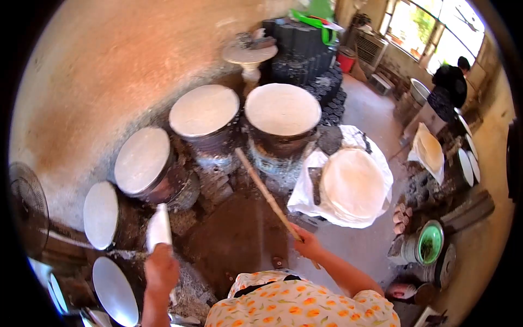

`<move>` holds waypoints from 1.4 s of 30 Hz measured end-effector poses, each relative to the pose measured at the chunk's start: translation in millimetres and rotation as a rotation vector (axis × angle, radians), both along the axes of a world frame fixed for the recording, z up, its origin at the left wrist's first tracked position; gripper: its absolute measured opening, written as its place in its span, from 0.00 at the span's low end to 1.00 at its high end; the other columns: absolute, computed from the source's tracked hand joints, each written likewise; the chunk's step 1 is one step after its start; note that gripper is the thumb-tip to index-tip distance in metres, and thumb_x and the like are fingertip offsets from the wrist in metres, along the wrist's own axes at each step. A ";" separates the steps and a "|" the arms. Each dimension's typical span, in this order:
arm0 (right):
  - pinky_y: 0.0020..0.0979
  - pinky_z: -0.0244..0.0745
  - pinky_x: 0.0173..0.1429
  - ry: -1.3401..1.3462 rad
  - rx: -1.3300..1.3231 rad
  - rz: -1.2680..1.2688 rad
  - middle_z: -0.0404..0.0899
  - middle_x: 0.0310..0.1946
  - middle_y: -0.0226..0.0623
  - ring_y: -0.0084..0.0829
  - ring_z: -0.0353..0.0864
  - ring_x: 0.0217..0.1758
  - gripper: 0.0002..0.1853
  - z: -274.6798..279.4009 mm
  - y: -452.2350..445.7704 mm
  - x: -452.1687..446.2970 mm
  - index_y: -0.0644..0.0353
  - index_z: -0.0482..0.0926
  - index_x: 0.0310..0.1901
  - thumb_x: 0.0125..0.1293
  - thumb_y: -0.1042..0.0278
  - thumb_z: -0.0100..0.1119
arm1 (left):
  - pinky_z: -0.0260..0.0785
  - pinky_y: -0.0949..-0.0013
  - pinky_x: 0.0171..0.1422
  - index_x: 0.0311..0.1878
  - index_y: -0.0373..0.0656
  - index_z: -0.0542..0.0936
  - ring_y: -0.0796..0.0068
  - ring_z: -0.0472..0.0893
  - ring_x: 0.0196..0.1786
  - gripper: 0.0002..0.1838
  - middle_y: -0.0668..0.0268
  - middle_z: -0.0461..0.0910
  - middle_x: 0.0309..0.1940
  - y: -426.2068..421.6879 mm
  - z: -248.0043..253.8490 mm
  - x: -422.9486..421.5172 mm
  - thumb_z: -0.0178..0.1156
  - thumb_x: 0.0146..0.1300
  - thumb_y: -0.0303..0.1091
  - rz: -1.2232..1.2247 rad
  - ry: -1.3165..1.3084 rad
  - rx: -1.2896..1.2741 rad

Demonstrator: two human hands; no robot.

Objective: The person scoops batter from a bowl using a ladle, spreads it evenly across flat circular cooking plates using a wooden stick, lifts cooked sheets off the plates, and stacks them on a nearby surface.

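Note:
My left hand (162, 271) is closed around the lower end of a white flat piece (159, 226), which points up; its exact kind I cannot make out. In my right hand (308, 243) is a wooden stick (265, 193), slanting up and left over the floor. Ahead stand round drum stoves with pale disc tops: one at centre (283, 109), another left of it (204, 110), and a third (142, 160) nearest the white piece. To the right, a stack of thin round sheets (353, 182) lies on white plastic (305, 191).
More discs, one pale (101, 215) and one shiny (115, 291), stand at left beside a fan (27, 210). Black coal briquettes (299, 52) are piled at the back. Another person (450, 87) works at far right, near a green basin (430, 242).

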State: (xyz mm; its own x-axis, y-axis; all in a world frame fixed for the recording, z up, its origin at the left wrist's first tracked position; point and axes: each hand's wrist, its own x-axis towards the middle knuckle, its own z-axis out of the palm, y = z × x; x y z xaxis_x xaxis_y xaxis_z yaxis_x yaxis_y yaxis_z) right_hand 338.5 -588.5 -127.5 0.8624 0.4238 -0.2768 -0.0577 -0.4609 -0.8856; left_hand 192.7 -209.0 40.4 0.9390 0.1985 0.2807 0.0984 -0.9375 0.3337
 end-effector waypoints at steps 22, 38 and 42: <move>0.23 0.66 0.13 0.152 0.193 -1.497 0.70 0.17 0.31 0.20 0.66 0.11 0.38 -44.6 -216.8 -232.8 0.51 0.54 0.71 0.55 0.82 0.40 | 0.74 0.70 0.45 0.39 0.38 0.75 0.71 0.78 0.41 0.04 0.64 0.77 0.36 -417.5 -279.8 337.7 0.54 0.62 0.23 0.171 0.364 -2.030; 0.23 0.64 0.15 0.047 0.152 -0.582 0.69 0.18 0.26 0.19 0.65 0.13 0.36 -66.7 -150.7 -20.9 0.50 0.60 0.70 0.56 0.83 0.42 | 0.78 0.53 0.45 0.40 0.37 0.74 0.55 0.81 0.40 0.05 0.53 0.78 0.37 -197.2 -230.7 140.3 0.54 0.61 0.26 0.572 0.492 -1.892; 0.23 0.64 0.15 -0.064 0.026 -0.140 0.69 0.17 0.25 0.19 0.66 0.12 0.36 -52.5 -69.7 40.4 0.51 0.62 0.69 0.55 0.83 0.44 | 0.79 0.53 0.46 0.42 0.36 0.74 0.53 0.81 0.41 0.07 0.51 0.78 0.38 -122.9 -227.0 -3.5 0.55 0.63 0.29 1.067 0.109 -1.934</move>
